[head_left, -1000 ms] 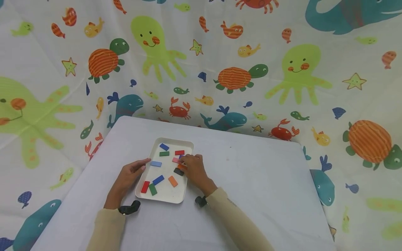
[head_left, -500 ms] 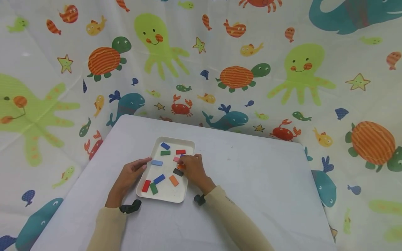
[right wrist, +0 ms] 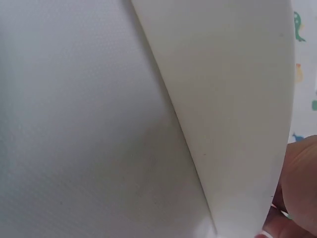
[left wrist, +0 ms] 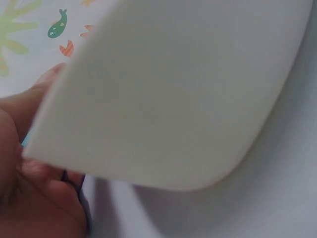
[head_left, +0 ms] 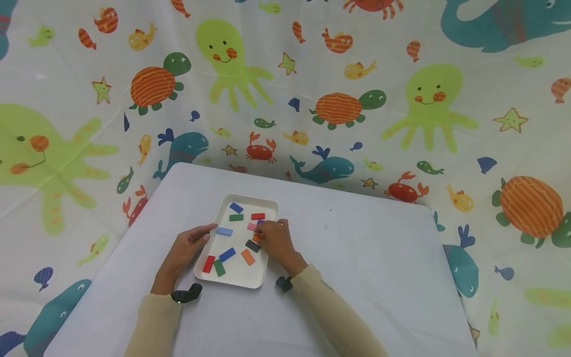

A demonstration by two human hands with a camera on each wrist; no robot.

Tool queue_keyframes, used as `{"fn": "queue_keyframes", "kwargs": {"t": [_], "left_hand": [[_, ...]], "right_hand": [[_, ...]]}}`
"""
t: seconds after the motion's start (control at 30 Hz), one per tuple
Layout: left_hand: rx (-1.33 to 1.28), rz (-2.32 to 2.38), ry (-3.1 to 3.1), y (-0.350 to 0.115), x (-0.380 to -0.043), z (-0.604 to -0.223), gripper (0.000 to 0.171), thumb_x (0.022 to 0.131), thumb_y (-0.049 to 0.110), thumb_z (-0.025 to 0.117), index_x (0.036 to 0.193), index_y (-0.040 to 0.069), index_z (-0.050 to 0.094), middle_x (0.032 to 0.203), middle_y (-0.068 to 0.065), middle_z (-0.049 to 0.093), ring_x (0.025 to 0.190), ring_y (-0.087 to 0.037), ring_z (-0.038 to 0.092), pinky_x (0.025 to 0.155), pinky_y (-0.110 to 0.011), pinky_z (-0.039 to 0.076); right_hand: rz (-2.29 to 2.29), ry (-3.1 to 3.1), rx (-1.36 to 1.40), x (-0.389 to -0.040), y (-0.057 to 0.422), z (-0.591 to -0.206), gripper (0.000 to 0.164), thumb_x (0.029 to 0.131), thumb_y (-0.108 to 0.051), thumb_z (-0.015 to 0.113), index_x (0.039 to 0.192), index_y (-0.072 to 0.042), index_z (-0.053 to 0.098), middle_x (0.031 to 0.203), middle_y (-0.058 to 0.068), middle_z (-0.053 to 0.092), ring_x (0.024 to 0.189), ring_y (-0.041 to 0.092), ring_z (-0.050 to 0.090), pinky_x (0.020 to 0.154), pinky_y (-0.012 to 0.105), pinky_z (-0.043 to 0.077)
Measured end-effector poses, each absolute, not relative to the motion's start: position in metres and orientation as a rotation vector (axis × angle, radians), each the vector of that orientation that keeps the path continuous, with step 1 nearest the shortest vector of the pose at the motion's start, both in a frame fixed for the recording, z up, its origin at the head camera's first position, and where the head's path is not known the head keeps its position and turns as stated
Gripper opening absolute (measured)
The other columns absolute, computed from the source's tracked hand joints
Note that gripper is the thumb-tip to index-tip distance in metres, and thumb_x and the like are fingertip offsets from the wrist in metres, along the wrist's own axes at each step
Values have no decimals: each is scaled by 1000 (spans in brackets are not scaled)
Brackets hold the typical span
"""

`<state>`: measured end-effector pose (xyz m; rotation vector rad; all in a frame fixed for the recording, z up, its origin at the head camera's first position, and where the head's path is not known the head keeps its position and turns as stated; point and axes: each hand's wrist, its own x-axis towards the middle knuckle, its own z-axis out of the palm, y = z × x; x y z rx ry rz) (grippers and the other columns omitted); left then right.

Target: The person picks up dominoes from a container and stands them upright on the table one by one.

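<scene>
A shallow white tray [head_left: 243, 274] holds several small flat rectangular blocks in different colours. My right hand [head_left: 279, 244] reaches over the tray's right rim, its curled fingertips pinching an orange block [head_left: 256, 238] that they partly cover. Beside those fingertips lie a pink block [head_left: 252, 226] and a black block [head_left: 253, 246]; a dark blue one is mostly hidden. At the left rim, my left hand [head_left: 184, 252] touches the tray with fingers extended and thumb apart. Both wrist views mostly show the tray's outer wall [left wrist: 188, 104], with parts of the hands at the edges.
Elsewhere in the tray are a light blue block [head_left: 224, 231], a second orange block [head_left: 247, 257], and red, green and blue ones. The tray stands on a white-covered table [head_left: 357, 258], before a curtain [head_left: 285, 89] printed with sea animals.
The black block has shifted slightly left, and my right fingertips have moved a little over the orange block. My left hand stays at the rim. The head view has shifted slightly.
</scene>
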<state>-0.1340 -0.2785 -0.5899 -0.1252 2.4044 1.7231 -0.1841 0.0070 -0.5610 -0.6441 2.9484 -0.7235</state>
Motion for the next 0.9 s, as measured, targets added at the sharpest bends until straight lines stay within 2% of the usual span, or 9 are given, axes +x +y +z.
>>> {"fn": "queue_keyframes", "kwargs": {"t": [0.27,0.53,0.7,0.9], "left_hand": [[-111,1722,2404,-279,-133,-588,52,109,36,62,157,17,55,169,-6,45,162,-32,33,124,-44,34],[-107,1709,2418,-277,-134,-589,51,109,36,62,156,17,55,169,-7,45,162,-32,34,124,-45,35],[-139,1700,2411,-276,-133,-589,50,109,34,62,156,17,55,169,-7,44,162,-33,32,127,-49,34],[-126,1697,2414,-278,-133,-587,50,109,33,61,157,17,55,170,-7,43,163,-33,31,126,-48,33]], "right_hand": [[-626,2976,-661,-184,6,-561,24,93,-24,85,117,-22,82,107,-7,82,104,11,73,109,43,45],[-529,3028,-671,-183,3,-562,20,94,-23,82,114,-21,82,106,-6,82,103,15,73,108,45,47],[-642,3011,-616,-182,3,-563,26,93,-25,84,118,-24,80,113,-7,79,113,15,70,114,48,43],[-847,2996,-567,-180,3,-559,29,92,-25,85,120,-24,79,115,-6,75,114,12,68,115,48,41]]}}
